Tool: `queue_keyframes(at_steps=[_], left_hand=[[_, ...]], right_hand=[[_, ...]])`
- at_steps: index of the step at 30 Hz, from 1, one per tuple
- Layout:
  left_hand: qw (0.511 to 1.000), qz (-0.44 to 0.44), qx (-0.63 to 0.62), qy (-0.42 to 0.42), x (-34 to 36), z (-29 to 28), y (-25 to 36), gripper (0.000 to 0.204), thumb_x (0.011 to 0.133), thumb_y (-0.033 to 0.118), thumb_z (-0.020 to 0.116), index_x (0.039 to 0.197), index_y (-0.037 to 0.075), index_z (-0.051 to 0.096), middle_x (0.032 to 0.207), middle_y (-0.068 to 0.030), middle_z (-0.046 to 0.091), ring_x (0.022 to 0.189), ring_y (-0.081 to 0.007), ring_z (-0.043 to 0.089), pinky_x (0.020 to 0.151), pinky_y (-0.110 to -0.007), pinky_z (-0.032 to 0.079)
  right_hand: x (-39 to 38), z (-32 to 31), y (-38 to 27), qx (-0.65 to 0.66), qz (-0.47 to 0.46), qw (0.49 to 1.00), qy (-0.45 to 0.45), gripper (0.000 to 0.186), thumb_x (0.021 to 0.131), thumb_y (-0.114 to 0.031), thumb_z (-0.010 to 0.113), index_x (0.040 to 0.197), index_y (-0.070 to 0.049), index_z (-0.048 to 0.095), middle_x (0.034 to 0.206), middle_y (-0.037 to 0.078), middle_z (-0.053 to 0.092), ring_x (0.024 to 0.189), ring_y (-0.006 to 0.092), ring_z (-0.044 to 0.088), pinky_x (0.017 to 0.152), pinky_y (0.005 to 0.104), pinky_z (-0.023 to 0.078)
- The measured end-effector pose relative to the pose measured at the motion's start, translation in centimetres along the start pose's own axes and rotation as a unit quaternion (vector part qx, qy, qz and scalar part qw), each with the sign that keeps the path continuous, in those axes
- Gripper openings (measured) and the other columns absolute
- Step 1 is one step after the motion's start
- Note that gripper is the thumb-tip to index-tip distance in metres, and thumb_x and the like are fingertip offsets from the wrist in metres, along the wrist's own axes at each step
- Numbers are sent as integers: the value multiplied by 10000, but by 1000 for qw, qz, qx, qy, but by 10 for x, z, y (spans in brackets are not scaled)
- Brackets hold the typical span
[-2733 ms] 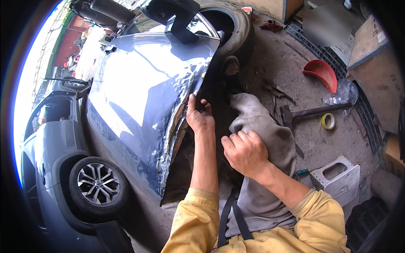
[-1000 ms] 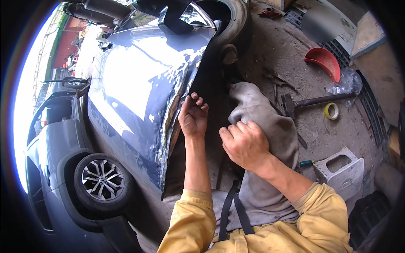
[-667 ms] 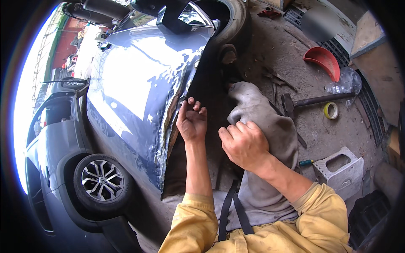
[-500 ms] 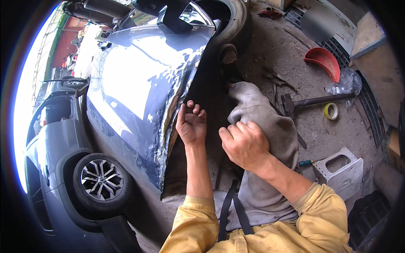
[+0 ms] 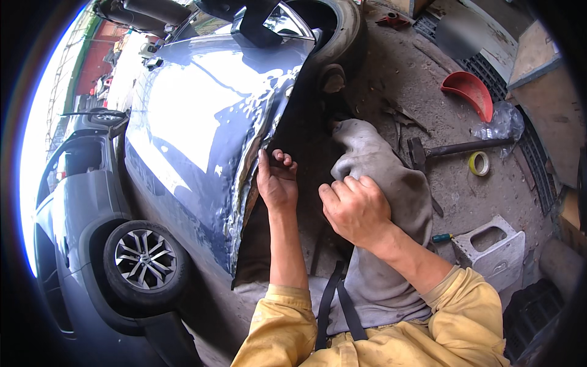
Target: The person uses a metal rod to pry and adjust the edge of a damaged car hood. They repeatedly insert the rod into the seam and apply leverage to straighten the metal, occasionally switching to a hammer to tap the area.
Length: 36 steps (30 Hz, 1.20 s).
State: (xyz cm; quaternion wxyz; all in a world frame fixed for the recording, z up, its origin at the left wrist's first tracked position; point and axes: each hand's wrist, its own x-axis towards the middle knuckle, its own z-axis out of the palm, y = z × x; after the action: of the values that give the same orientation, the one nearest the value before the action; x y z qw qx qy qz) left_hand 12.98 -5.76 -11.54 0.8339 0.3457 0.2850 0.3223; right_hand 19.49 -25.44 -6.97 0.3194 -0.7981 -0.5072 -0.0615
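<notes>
Beside the crumpled, ragged edge of a shiny dark blue car body panel (image 5: 183,116), my left hand (image 5: 279,183) is raised with its palm showing. Its outermost digit reaches up to the edge, and the other fingers curl loosely apart; nothing shows in the palm. My right hand (image 5: 356,209) is closed in a fist, back upward, in front of my grey trouser leg (image 5: 394,177). Whatever it may hold is hidden under the fingers. Yellow sleeves cover both upper arms.
On the ground to the right lie a hammer (image 5: 468,147), a yellow tape roll (image 5: 479,163), a red curved piece (image 5: 469,92) and clear plastic (image 5: 506,122). A grey step stool (image 5: 510,244) stands nearby. A tyre (image 5: 351,43) is ahead; another car (image 5: 85,208) stands left.
My left hand has shifted slightly down, its fingers a little less raised. The right fist stays almost in place. The whole view has moved very slightly.
</notes>
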Motion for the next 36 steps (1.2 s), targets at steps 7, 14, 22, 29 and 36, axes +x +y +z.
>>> queue_keyframes(at_steps=[7,14,22,29,36], left_hand=[[996,26,66,53,-1,0,-6,341,1044,419,531,874,123,540,783,-12,538,736,-163,533,697,-317,450],[987,87,105,86,4,3,-17,429,980,475,612,795,107,493,635,-11,437,600,-173,507,563,-305,435],[989,85,79,90,5,4,-18,395,985,457,615,843,96,543,695,-36,560,594,-164,554,557,-297,468],[998,43,19,44,-44,-6,2,414,1044,430,521,1186,42,548,800,-28,576,657,-128,567,603,-276,481],[977,62,-82,188,-144,-82,17,486,984,489,607,1196,52,599,854,-45,626,699,-160,602,604,-300,486]], right_hand=[[-1,4,0,0,-2,1000,5,166,782,-155,682,917,-60,664,727,23,588,702,183,596,638,331,437],[-2,2,2,-4,0,1000,2,156,791,-152,682,917,-60,667,734,28,601,702,188,601,639,336,440],[5,0,-3,-1,-5,1000,-3,155,828,-150,675,960,-70,689,799,49,658,744,213,624,668,371,457],[10,0,-10,-11,-27,1000,-1,136,839,-133,685,959,-68,692,800,54,662,736,227,621,660,372,459],[9,2,-23,-31,-40,999,-16,118,860,-123,665,962,-72,695,832,55,687,763,231,636,685,379,465]])
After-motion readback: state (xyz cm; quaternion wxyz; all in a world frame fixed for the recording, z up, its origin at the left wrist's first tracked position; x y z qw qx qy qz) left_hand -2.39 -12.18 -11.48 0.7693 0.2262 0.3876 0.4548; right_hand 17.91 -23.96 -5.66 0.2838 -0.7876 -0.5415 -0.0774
